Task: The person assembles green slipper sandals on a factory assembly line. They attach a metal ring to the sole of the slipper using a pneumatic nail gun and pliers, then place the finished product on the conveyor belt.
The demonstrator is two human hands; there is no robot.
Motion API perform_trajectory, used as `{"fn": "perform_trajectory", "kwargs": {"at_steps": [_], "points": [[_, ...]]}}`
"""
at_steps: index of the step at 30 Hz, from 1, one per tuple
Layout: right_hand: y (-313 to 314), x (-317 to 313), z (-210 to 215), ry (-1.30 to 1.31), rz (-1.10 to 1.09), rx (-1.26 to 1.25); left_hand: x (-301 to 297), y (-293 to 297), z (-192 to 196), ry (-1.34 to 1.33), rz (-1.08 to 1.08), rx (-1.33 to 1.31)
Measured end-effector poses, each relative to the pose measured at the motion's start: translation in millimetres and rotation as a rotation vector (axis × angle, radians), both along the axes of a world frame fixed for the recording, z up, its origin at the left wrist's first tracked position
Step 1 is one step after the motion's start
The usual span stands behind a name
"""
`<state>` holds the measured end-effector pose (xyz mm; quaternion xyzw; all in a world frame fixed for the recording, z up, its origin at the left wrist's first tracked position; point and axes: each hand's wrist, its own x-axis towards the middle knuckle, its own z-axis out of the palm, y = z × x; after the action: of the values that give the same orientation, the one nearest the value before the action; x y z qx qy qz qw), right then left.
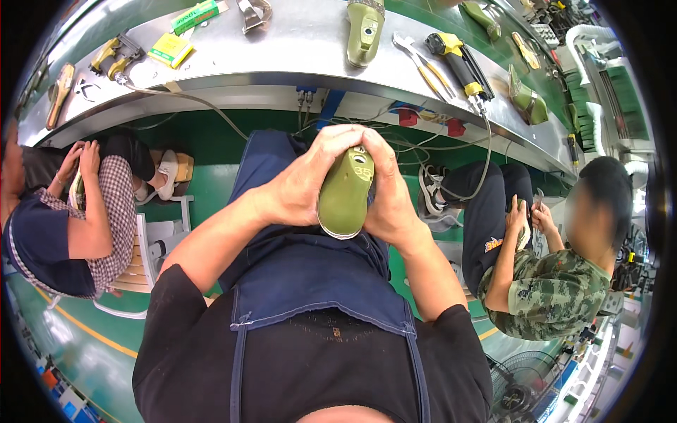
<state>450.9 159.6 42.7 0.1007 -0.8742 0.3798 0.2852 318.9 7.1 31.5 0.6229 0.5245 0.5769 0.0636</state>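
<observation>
An olive-green shoe last (pixel 344 197) is gripped between both my hands over my lap, its flat bottom facing me. My left hand (pixel 300 180) wraps its left side and top, fingers curled over the far end. On the other side, my right hand (pixel 390 194) presses against it, thumb near the top. I wear a dark blue apron (pixel 303 275) over a black shirt.
A curved metal workbench (pixel 296 49) carries another green last (pixel 364 28), pliers (pixel 423 67), a yellow-black power tool (pixel 458 63), a yellow box (pixel 171 48) and more lasts (pixel 527 99). Seated co-workers flank me at left (pixel 77 218) and right (pixel 550 261). A fan (pixel 525 384) stands at lower right.
</observation>
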Motion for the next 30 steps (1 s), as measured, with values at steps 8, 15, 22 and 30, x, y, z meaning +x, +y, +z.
{"fn": "perform_trajectory", "kwargs": {"at_steps": [8,15,22,30], "points": [[-12.4,11.7,49.4,-0.519,0.131,-1.017,-31.6,-14.4,23.0,0.287,0.204,0.055],[-29.4,-25.7,42.2,-0.536,0.04,-1.096,-60.7,-2.1,55.0,0.624,0.228,0.052],[-27.8,-118.8,58.1,-0.384,-0.015,-1.35,-120.7,-7.8,70.9,0.69,0.71,-0.082],[-11.1,-243.1,-8.0,-0.351,-0.334,-0.357,-243.3,1.2,11.8,-0.423,0.945,-0.202]]}}
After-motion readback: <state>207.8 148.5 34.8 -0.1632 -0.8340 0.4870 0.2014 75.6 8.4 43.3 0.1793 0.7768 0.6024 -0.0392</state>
